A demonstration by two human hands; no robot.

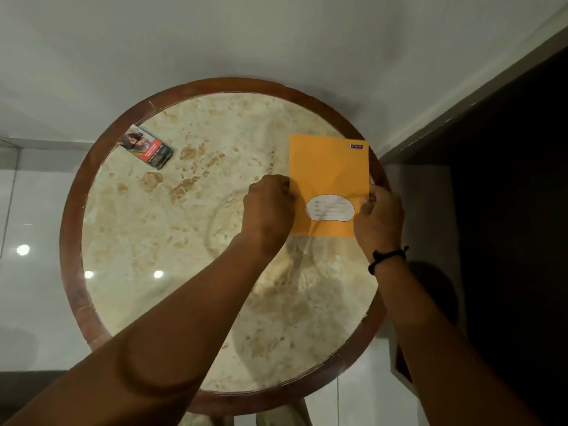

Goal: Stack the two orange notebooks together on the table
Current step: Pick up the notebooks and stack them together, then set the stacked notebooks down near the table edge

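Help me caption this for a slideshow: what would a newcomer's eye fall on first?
The orange notebook on the right of the round marble table, pinched at its edges by the left hand and right hand. Next, the small printed pack lying alone at the far left rim.

Table (215, 241) centre and near half are left bare. Far left is occupied by a small printed box (146, 147); right edge by the orange notebook (329, 176).
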